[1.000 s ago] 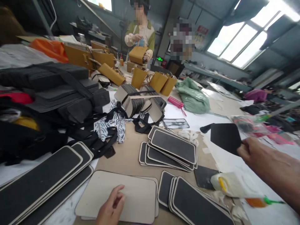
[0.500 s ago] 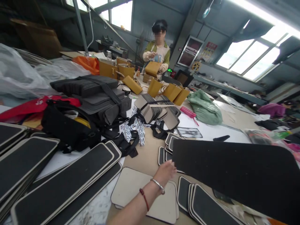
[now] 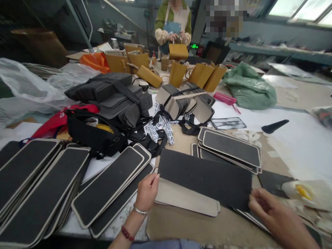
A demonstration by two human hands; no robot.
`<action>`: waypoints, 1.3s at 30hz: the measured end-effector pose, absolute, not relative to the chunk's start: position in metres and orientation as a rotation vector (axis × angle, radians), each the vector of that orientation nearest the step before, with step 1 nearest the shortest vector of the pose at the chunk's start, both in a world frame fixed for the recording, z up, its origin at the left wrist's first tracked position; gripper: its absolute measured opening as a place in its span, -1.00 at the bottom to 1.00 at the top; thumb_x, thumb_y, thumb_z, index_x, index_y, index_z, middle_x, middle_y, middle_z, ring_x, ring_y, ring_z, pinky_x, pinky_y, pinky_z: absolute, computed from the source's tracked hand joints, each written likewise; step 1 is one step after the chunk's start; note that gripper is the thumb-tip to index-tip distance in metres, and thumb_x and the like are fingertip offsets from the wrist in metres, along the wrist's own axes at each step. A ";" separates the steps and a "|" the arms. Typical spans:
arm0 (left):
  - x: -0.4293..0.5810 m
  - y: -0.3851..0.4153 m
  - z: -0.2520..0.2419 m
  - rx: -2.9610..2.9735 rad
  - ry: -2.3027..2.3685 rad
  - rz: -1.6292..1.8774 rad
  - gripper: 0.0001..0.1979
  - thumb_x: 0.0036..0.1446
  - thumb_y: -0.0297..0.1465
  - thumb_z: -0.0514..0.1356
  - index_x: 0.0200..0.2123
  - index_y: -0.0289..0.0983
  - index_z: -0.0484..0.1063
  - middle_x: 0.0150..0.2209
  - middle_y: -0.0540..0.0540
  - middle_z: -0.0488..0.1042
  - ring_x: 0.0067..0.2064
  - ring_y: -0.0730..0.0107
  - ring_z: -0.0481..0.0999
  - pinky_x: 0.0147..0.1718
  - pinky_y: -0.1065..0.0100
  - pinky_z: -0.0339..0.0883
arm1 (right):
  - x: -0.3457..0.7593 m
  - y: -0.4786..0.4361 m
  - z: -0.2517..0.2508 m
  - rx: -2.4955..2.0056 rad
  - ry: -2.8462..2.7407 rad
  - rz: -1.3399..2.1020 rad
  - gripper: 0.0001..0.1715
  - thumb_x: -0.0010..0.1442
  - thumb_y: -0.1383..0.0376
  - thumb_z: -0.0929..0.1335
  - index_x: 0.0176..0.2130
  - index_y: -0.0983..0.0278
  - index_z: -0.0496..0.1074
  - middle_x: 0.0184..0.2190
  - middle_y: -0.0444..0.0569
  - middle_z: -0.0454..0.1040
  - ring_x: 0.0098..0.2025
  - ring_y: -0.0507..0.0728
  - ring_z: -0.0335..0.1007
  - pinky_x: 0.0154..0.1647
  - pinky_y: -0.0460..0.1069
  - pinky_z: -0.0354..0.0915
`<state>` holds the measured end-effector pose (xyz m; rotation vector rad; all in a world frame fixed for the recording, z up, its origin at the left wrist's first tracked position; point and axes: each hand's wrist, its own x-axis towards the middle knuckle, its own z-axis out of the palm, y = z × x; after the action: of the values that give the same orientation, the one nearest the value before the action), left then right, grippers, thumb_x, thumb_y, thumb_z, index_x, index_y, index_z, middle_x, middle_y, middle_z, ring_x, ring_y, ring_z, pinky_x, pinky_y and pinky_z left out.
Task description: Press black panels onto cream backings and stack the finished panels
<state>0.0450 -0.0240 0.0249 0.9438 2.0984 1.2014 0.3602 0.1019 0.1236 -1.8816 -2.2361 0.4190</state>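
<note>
A long black sheet [image 3: 204, 179] lies over a pale grey board [image 3: 185, 199] on the brown tabletop in front of me. My left hand [image 3: 146, 192] pinches the sheet's near left corner, fingers closed. At the sheet's right end my right hand [image 3: 269, 212] grips its edge with curled fingers. A stack of black panels with pale borders [image 3: 229, 148] sits just beyond the sheet. More such panels [image 3: 114, 183] lie to the left of my left hand.
Long bordered panels [image 3: 31, 183] pile up at the far left. Black bags and straps [image 3: 109, 103] heap behind them. Mustard bags [image 3: 181, 74] and a green plastic bag [image 3: 249, 88] stand farther back, where a person [image 3: 173, 20] handles one. A glue-stained bag [image 3: 303, 192] lies right.
The black sheet, held up in the air before, has come down onto the pale board. My left hand moved from resting on the board to the sheet's left corner.
</note>
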 end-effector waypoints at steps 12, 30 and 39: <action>0.052 -0.085 -0.029 1.135 2.286 0.616 -0.70 0.15 -0.29 -0.10 -0.46 -0.24 0.36 -0.45 -0.08 0.43 -0.37 0.34 0.43 -0.35 0.35 0.19 | 0.331 0.057 0.001 -2.322 -2.553 0.615 -0.82 0.18 0.26 0.10 -0.41 0.22 0.17 -0.53 -0.08 0.41 -0.48 0.08 0.35 -0.55 -0.09 -0.10; 0.050 -0.067 -0.032 1.097 2.192 0.470 -0.77 0.06 -0.29 -0.12 -0.58 -0.21 0.14 -0.51 -0.07 0.29 -0.40 0.31 0.32 -0.36 0.33 0.11 | 0.312 0.070 0.002 -2.564 -2.497 0.528 -0.77 0.19 0.27 0.09 -0.30 0.26 0.26 -0.43 0.06 0.48 -0.37 0.20 0.43 -0.45 -0.03 0.08; 0.051 -0.064 -0.033 1.027 2.192 0.462 -0.79 0.06 -0.34 -0.13 -0.58 -0.20 0.09 -0.52 -0.05 0.25 -0.42 0.34 0.27 -0.37 0.35 0.07 | 0.315 0.069 -0.001 -2.497 -2.612 0.486 -0.70 0.18 0.26 0.07 -0.26 0.30 0.29 -0.44 0.12 0.48 -0.35 0.27 0.46 -0.39 0.03 0.21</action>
<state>0.0515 -0.0641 -0.0326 1.0269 2.1917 0.4624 0.3145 0.0689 -0.0005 -2.4969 -2.6118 0.4861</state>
